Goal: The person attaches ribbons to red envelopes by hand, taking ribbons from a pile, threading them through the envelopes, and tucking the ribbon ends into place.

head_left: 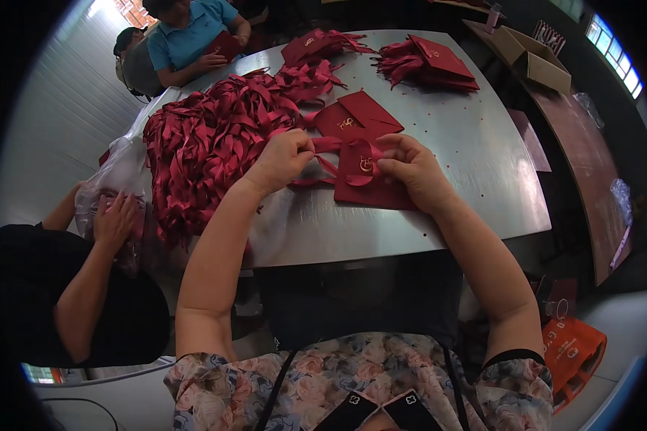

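Note:
A dark red paper gift bag [370, 195] with a gold emblem lies flat on the metal table in front of me. My right hand [413, 169] grips its upper right side, thumb on the front by the emblem and a ribbon. Left of the bag, my left hand [284, 158] is closed on a red ribbon [326, 144] that runs across to the bag. A second red bag [363, 115] lies just behind the first. Close to my left hand is a large heap of loose red ribbons [208, 136].
Stacks of red bags with ribbon handles [438, 61] [316, 44] sit at the table's far side. A co-worker in a blue shirt [194, 36] holds a red item there. At left, another person's hand [115, 219] rests on a plastic bag. A cardboard box [532, 61] stands on the right bench.

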Available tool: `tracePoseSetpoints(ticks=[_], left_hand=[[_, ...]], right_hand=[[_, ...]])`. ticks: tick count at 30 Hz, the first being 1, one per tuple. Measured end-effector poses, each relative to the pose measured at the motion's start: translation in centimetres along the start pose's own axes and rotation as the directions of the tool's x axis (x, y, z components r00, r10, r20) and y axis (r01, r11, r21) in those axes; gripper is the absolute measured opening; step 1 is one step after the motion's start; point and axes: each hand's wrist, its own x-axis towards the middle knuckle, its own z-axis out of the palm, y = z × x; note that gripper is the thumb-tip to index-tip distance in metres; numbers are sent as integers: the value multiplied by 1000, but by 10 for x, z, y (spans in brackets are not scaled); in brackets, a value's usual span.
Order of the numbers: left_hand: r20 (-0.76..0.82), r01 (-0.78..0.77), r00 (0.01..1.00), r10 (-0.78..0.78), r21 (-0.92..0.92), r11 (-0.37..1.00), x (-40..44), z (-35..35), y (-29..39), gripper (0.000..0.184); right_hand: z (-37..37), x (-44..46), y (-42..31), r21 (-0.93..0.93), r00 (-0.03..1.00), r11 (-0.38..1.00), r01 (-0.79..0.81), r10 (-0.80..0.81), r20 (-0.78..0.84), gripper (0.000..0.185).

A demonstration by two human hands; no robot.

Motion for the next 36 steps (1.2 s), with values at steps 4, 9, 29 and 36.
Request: tracePoseSetpoints(ticks=[4, 9, 29, 36], left_hand=[[-34, -92, 995, 96, 104, 990, 1, 6, -10, 6], [-31, -102, 994, 108, 154, 983, -3, 3, -13, 5], [-102, 27, 994, 31, 522, 853, -17, 5, -21, 7], [-95, 69, 995, -24, 506, 860, -23, -1, -21, 7]], right_hand=[[-3, 0, 2, -8, 1000, 1000, 8, -8, -11, 38], [-1, -1, 2, 7, 1000, 1000, 9, -9, 11, 38], [5, -8, -2, -121, 981, 990, 76, -53, 187, 55], [22, -6, 9, -811, 900, 392, 434, -233, 369, 60]])
